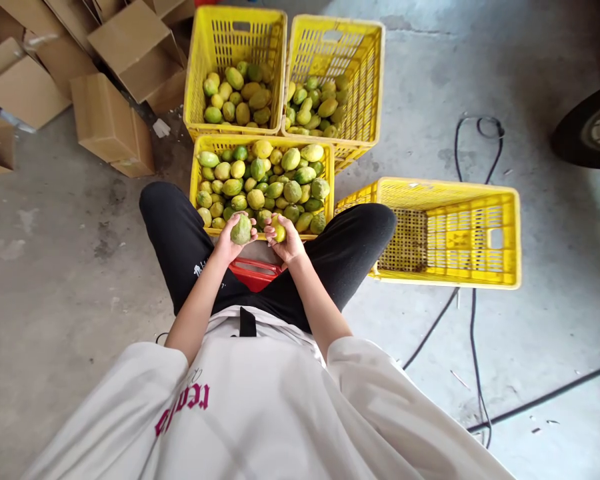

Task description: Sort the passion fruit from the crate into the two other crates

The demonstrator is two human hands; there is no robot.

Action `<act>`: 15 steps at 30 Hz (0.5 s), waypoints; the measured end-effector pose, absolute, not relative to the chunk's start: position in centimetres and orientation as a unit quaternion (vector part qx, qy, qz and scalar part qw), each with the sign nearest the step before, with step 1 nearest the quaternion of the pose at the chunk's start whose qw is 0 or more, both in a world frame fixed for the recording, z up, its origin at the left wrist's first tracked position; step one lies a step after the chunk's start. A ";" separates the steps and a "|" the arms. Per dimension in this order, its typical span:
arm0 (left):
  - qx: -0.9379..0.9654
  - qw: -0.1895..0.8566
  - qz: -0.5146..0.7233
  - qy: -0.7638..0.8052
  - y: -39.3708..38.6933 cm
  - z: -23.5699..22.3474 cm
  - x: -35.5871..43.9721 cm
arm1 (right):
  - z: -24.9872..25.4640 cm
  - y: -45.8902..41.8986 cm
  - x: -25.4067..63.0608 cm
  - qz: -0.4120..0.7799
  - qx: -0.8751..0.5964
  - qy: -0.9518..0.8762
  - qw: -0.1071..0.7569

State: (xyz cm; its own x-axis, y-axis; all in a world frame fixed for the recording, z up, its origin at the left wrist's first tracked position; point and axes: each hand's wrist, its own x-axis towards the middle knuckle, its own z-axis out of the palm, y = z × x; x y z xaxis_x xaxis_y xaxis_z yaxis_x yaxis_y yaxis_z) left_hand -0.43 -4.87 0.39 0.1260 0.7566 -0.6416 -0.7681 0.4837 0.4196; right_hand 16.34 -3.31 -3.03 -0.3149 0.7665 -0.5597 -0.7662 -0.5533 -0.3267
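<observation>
In my left hand (pixel 231 241) is a pale green lemon (pixel 241 231), with the fingers curled round it from below. My right hand (pixel 289 244) grips a yellower lemon (pixel 279 229), partly covered by the thumb and fingers. Both hands are close together over the near rim of a yellow plastic crate (pixel 331 167) between my knees. That crate is full of green and yellow lemons (pixel 256 168), some smooth and some rough-skinned.
Behind stand two more yellow crates, left (pixel 284 67) and right (pixel 381 73), partly filled with lemons. An empty yellow crate (pixel 518 233) is at my right. Cardboard boxes (pixel 107 120) pile up at far left. Black cables (pixel 473 347) and a wheel (pixel 593 127) are on the right.
</observation>
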 end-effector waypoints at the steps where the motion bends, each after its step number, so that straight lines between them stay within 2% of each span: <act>1: -0.008 0.754 0.503 0.423 -4.8 0.5 -0.5 | -3.0 -3.3 16.3 0.809 -0.348 -0.005 0.474; 10: -0.074 0.738 0.521 0.423 -4.5 0.3 -0.3 | -2.9 -3.2 16.7 0.790 -0.335 -0.006 0.513; 15: -0.059 0.736 0.503 0.449 -4.4 0.5 -0.3 | -3.5 -3.2 16.6 0.793 -0.342 -0.016 0.503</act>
State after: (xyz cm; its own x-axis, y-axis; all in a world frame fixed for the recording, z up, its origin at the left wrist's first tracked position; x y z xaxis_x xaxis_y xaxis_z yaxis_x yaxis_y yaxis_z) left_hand -0.28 -4.45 0.46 0.0890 0.6880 -0.7203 -0.7934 0.4861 0.3663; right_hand 16.62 -3.20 -3.50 -0.2594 0.8091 -0.5273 -0.7875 -0.4933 -0.3695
